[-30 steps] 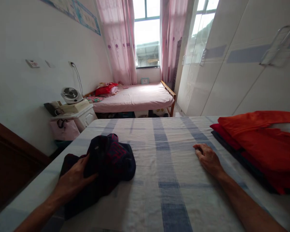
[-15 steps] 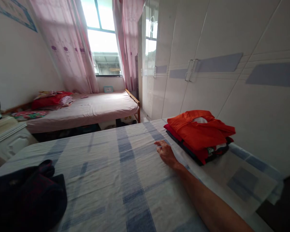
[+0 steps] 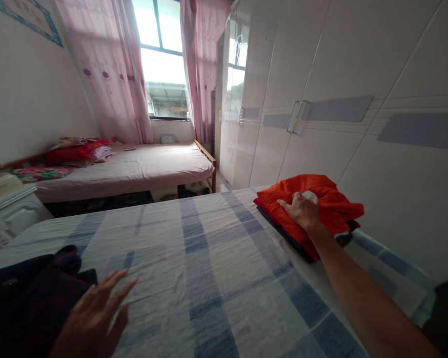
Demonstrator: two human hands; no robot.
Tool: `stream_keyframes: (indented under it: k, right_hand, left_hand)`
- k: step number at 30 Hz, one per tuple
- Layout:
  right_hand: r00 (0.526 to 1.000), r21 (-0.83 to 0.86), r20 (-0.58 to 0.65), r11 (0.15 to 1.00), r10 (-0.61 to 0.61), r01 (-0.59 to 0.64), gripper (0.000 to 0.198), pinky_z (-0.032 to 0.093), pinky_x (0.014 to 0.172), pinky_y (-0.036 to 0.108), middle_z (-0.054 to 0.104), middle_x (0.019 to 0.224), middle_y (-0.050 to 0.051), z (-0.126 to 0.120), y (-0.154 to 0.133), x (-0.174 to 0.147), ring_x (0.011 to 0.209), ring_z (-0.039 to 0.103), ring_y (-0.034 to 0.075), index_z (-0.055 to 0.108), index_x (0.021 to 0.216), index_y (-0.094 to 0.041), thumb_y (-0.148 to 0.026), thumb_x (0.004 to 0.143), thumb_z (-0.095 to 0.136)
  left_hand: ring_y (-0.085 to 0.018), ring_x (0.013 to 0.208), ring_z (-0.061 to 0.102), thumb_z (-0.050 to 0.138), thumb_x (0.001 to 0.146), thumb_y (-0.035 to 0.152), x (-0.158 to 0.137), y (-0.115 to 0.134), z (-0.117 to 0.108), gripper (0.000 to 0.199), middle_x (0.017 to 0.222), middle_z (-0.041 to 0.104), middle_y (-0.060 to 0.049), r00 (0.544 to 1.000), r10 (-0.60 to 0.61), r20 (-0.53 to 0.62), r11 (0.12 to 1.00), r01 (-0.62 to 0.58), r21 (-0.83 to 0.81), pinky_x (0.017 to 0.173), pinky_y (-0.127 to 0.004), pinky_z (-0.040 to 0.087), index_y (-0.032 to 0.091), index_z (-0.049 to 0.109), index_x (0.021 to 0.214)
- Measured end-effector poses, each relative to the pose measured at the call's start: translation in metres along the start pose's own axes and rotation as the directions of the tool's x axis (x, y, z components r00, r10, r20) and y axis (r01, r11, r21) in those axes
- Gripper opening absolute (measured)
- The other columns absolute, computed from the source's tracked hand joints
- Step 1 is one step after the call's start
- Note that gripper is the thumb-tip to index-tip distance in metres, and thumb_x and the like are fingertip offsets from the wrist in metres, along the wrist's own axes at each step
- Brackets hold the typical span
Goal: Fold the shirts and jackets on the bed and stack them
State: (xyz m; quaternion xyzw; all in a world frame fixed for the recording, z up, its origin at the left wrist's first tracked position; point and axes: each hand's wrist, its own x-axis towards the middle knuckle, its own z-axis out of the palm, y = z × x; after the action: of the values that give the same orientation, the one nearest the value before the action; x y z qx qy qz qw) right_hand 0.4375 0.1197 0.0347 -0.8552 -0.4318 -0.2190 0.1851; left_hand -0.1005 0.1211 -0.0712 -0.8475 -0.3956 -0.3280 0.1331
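A folded stack of clothes lies near the right edge of the bed, topped by an orange garment [image 3: 336,201] with red and dark cloth beneath. On that orange top rests my right hand [image 3: 302,209], palm down. Its thumb points left, and the other fingers are partly hidden from me. At lower left, my left hand [image 3: 100,311] is open with fingers spread, a little blurred, holding nothing. Beside it, a dark garment [image 3: 26,293] with reddish threads lies in a loose heap. Whether the hand touches that garment is unclear.
Blue-and-white checked bedding [image 3: 164,248] covers the bed before me. A tall white wardrobe [image 3: 321,54] lines the right side. Beyond stands a second bed [image 3: 153,166] with red cloth [image 3: 74,153] on it. A white cabinet [image 3: 15,214] is at far left.
My right hand has moved right, from above the sheet onto the orange garment. My left hand has come into view at lower left beside the dark garment.
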Motion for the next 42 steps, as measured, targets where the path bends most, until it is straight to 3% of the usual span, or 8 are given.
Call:
stream_keyframes:
  k: [5,12,16,20,30,37,40,42]
  right_hand:
    - [0.981,0.477,0.140,0.877,-0.138,0.056,0.014,0.042,0.069,0.029,0.065,0.078,0.003,-0.018,-0.052,-0.024,0.070,0.059,0.017,0.057,0.081,-0.020,-0.031,0.072,0.058]
    - [0.866,0.918,-0.055,0.316,-0.497,0.239,0.008,0.040,0.068,0.023,0.055,0.073,-0.004,-0.078,-0.180,-0.078,0.067,0.050,0.010,0.051,0.073,-0.019,-0.025,0.072,0.058]
    - [0.843,0.955,-0.195,0.100,-0.501,0.281,0.010,0.039,0.070,0.023,0.055,0.078,-0.005,-0.119,-0.219,-0.098,0.071,0.050,0.010,0.054,0.079,-0.019,-0.027,0.075,0.060]
    - [0.825,0.945,-0.106,0.203,-0.555,0.258,0.018,0.038,0.067,0.023,0.055,0.074,-0.004,-0.107,-0.217,-0.115,0.067,0.050,0.010,0.056,0.088,-0.020,-0.034,0.079,0.061]
    - [0.886,0.759,0.316,0.651,-0.340,-0.021,0.032,0.044,0.081,0.034,0.066,0.100,0.009,0.051,-0.126,-0.132,0.090,0.061,0.021,0.059,0.102,-0.016,-0.037,0.084,0.044]
    - [0.843,0.708,0.200,0.668,-0.499,0.228,0.027,0.044,0.083,0.031,0.064,0.100,0.009,0.063,-0.126,-0.141,0.093,0.059,0.020,0.061,0.099,-0.015,-0.024,0.084,0.040]
    - [0.830,0.707,0.200,0.663,-0.520,0.246,0.026,0.043,0.085,0.030,0.064,0.099,0.008,0.063,-0.125,-0.141,0.093,0.059,0.019,0.061,0.098,-0.015,-0.023,0.085,0.040]
    - [0.829,0.725,0.202,0.648,-0.522,0.232,0.025,0.043,0.085,0.028,0.064,0.100,0.007,0.063,-0.124,-0.140,0.093,0.059,0.018,0.062,0.097,-0.015,-0.022,0.085,0.041]
  left_hand:
    - [-0.031,0.122,0.050,0.050,0.081,0.018,-0.002,0.026,0.024,0.039,0.129,0.055,-0.012,0.989,0.149,0.020,0.988,-0.150,0.027,0.093,-0.048,0.048,0.024,0.055,0.119]
    - [-0.024,0.120,0.051,0.047,0.085,0.014,-0.003,0.038,0.011,0.039,0.128,0.054,-0.010,0.994,0.088,0.060,0.994,-0.084,-0.063,0.095,-0.038,0.049,0.023,0.050,0.123]
    - [-0.021,0.122,0.049,0.046,0.089,0.020,-0.003,0.043,-0.001,0.050,0.135,0.047,-0.011,0.998,-0.051,0.037,0.989,0.056,-0.139,0.098,-0.035,0.046,0.022,0.035,0.137]
    - [-0.024,0.127,0.042,0.047,0.090,0.025,-0.004,0.042,-0.014,0.053,0.138,0.041,-0.012,0.971,-0.219,-0.101,0.959,0.195,-0.207,0.103,-0.040,0.040,0.023,0.031,0.140]
    - [-0.023,0.107,0.053,0.055,0.086,0.031,0.013,0.040,-0.014,0.037,0.115,0.057,-0.009,0.979,-0.204,0.011,0.975,0.205,-0.089,0.094,-0.038,0.045,0.019,0.050,0.121]
    - [-0.018,0.078,0.059,0.047,0.086,0.024,0.057,0.040,-0.038,0.010,0.083,0.060,-0.004,0.971,-0.156,0.180,0.983,0.135,0.127,0.067,-0.028,0.046,0.019,0.055,0.082]
    - [-0.018,0.073,0.060,0.047,0.083,0.026,0.097,0.039,-0.075,0.010,0.078,0.060,-0.002,0.977,-0.211,0.026,0.947,0.197,0.254,0.061,-0.029,0.043,0.020,0.055,0.079]
    - [-0.017,0.073,0.061,0.046,0.084,0.030,0.124,0.038,-0.100,0.015,0.083,0.061,-0.002,0.937,-0.268,-0.226,0.907,0.324,0.268,0.062,-0.031,0.043,0.020,0.056,0.089]
